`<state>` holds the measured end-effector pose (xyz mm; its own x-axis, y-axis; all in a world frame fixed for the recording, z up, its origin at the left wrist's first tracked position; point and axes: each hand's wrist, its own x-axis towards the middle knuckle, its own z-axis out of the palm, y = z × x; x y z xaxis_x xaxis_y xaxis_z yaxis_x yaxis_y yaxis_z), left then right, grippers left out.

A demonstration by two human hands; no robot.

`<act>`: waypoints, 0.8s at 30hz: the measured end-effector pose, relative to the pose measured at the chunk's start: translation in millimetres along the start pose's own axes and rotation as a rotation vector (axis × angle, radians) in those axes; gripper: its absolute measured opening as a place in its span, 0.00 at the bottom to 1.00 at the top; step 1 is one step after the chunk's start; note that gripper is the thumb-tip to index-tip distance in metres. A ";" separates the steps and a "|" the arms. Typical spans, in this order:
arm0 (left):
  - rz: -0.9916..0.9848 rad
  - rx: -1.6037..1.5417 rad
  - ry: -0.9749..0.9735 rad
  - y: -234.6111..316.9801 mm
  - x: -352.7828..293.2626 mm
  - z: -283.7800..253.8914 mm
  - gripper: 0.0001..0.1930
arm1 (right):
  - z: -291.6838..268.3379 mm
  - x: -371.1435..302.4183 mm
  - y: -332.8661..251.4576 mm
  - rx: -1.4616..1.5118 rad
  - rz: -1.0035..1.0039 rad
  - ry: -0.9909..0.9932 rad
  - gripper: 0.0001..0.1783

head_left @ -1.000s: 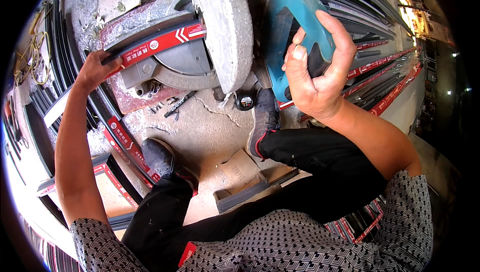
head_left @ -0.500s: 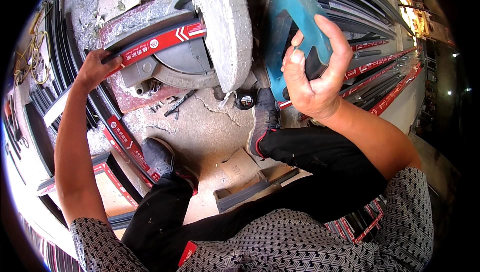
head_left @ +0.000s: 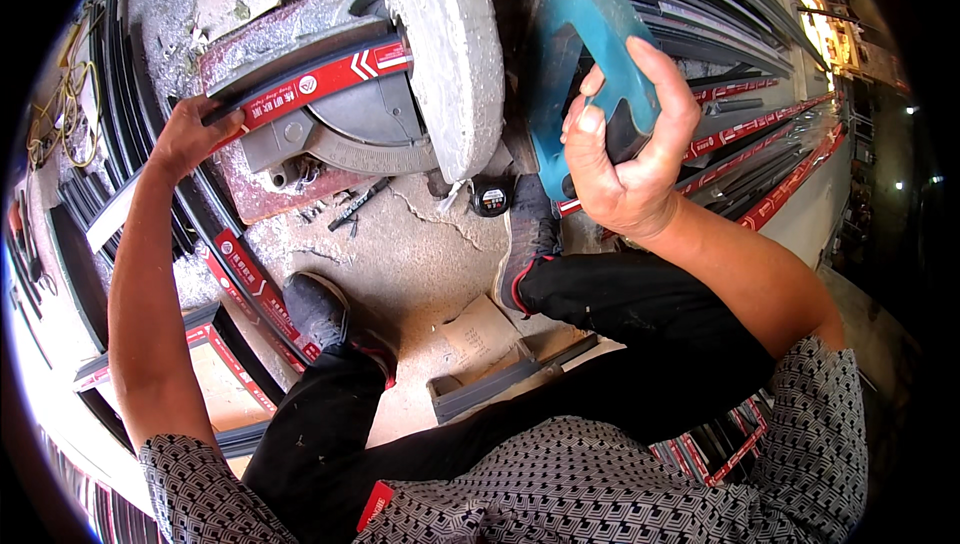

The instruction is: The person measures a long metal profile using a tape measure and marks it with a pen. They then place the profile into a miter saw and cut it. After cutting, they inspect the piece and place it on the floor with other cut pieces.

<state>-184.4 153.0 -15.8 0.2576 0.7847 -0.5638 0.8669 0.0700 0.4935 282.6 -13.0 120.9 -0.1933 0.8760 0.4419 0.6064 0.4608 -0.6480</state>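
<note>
A person in black trousers (head_left: 330, 414) and a patterned shirt (head_left: 560, 474) handles a long strip (head_left: 325, 87) at a mitre saw (head_left: 365, 114), both feet planted on a cracked, dust-strewn floor (head_left: 430, 254). Between the legs sits a shallow, grey-edged, tray-like piece (head_left: 485, 394), with a brown sheet of cardboard (head_left: 478, 334) against it; what its brown inside holds is too unclear to tell. The strip, dark along its upper edge and faced in glossy red film with white chevrons and lettering, lies across the saw's grey base, its right end meeting the rounded, dust-spattered guard (head_left: 455, 54). The left hand (head_left: 188, 139) is closed on the strip to the left of the base, fingers over the top and thumb along the red face. The right hand (head_left: 630, 164) is curled around the black grip of the teal handle (head_left: 600, 34), index finger raised along its outer side. A black tape measure (head_left: 490, 198) rests just beside 1 of 2 dark shoes (head_left: 530, 234), while dark profiles (head_left: 715, 34), some with red film, lie stacked at right
</note>
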 end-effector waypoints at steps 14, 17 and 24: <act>-0.015 0.032 -0.003 2.5 -0.4 -0.7 0.46 | 2.5 -15.1 6.5 0.033 -0.026 -0.061 0.39; -0.020 0.066 -0.002 1.6 1.1 -0.7 0.47 | 4.1 -20.6 9.3 0.033 -0.040 -0.082 0.39; 0.075 0.047 0.115 4.3 -5.9 5.9 0.32 | 4.7 -25.8 12.3 0.033 -0.058 -0.086 0.40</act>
<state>-179.7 145.1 -14.2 0.2741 0.8525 -0.4452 0.8668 -0.0184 0.4983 291.4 -29.2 98.6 -0.2938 0.8560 0.4254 0.5669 0.5144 -0.6434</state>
